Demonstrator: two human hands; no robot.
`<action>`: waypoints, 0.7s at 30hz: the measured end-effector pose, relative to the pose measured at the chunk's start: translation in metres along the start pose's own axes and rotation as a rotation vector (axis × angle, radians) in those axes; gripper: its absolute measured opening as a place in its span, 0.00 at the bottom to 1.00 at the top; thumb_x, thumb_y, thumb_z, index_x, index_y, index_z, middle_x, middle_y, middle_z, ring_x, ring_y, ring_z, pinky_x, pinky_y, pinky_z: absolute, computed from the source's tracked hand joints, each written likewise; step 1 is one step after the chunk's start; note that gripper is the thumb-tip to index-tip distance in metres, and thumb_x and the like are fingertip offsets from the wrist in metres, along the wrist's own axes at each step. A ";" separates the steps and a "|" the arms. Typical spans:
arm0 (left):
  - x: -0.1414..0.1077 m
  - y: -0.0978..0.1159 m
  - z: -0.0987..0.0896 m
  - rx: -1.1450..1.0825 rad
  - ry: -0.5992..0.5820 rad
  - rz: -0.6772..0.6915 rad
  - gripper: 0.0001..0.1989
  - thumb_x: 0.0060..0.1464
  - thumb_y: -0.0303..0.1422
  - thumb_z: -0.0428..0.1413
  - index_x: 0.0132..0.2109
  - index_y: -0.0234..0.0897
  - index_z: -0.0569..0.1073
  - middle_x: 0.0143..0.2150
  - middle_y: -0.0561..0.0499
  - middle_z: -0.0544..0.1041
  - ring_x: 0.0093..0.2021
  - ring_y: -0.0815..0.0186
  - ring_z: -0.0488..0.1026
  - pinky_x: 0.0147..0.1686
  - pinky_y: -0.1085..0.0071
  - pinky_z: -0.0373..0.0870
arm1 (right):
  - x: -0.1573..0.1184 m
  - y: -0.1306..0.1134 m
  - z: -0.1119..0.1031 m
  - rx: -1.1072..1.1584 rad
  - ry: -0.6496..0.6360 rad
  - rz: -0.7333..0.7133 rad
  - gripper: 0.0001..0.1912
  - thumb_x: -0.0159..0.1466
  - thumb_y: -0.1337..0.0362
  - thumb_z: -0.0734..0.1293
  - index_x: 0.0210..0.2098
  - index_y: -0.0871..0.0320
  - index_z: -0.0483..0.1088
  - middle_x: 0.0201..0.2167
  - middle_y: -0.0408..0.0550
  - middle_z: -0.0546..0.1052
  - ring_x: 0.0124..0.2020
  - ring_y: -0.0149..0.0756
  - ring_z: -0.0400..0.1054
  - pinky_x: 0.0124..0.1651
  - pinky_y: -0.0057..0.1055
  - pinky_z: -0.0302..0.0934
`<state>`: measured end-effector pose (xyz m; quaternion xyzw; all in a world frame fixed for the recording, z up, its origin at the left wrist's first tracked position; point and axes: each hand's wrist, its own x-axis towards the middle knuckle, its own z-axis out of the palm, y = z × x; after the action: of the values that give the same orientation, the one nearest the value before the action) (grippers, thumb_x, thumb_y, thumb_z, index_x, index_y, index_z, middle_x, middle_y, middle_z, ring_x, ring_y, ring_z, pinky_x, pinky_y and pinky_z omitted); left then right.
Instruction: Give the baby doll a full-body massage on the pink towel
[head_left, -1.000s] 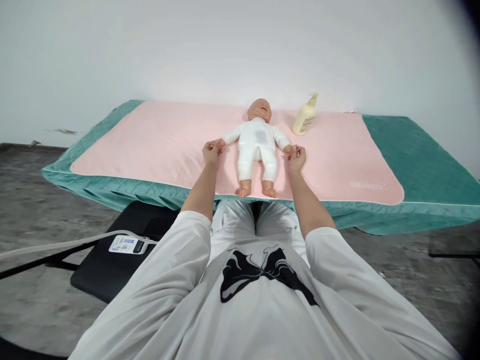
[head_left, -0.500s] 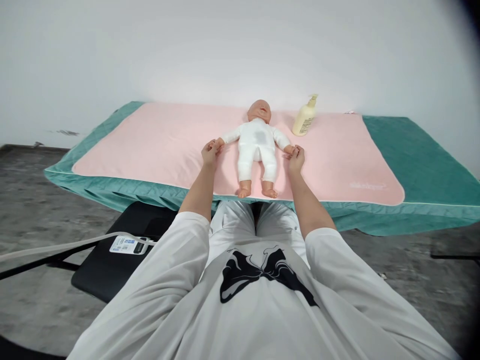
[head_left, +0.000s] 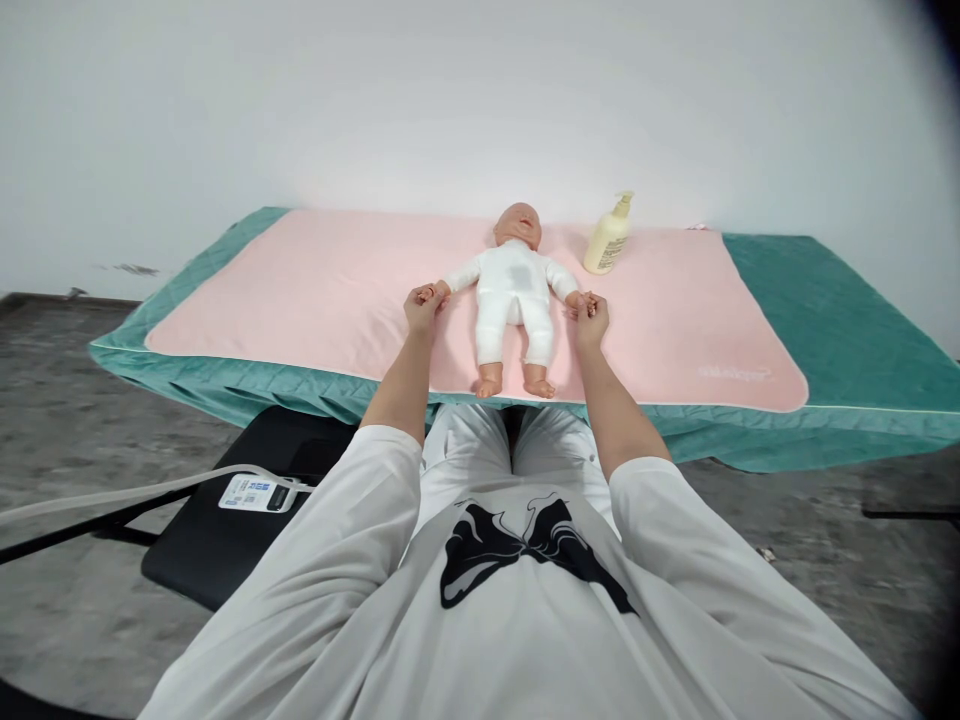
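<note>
A baby doll (head_left: 514,290) with a white cloth body lies on its back on a pink mat (head_left: 337,290), its head toward the wall and its feet toward me. My left hand (head_left: 423,307) has its fingers closed around the doll's hand on the left side. On the other side, my right hand (head_left: 592,319) grips the doll's other hand. Both doll arms are spread outward. A cream pump bottle (head_left: 608,237) stands on the mat, to the right of the doll's head.
Under the mat is a bed with a green cover (head_left: 847,320), set against a white wall (head_left: 480,100). At the lower left, a black seat (head_left: 195,545) carries a white labelled device (head_left: 257,493) with a pale cable. The floor is grey.
My fingers have shifted slightly on the doll's hands. The doll and the bottle stay in place; the whole view has moved by only a few pixels.
</note>
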<state>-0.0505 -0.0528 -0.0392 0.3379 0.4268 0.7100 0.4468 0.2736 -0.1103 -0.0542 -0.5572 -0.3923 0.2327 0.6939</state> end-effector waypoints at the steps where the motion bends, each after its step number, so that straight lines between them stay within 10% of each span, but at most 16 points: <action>1: 0.000 0.000 0.000 0.008 0.003 0.006 0.16 0.40 0.30 0.70 0.35 0.35 0.72 0.30 0.55 0.73 0.26 0.74 0.72 0.33 0.75 0.73 | 0.000 0.000 0.000 0.007 -0.004 0.000 0.17 0.63 0.52 0.65 0.45 0.57 0.66 0.43 0.47 0.72 0.36 0.28 0.71 0.38 0.27 0.72; 21: 0.008 -0.005 -0.002 -0.039 0.037 -0.067 0.10 0.56 0.39 0.61 0.34 0.36 0.73 0.33 0.51 0.76 0.33 0.70 0.77 0.35 0.74 0.76 | 0.005 0.008 0.003 0.017 0.029 0.023 0.21 0.66 0.47 0.58 0.45 0.57 0.67 0.42 0.49 0.72 0.32 0.27 0.70 0.34 0.26 0.69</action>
<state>-0.0535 -0.0452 -0.0442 0.3016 0.4321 0.7088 0.4689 0.2753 -0.1028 -0.0604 -0.5593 -0.3737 0.2359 0.7014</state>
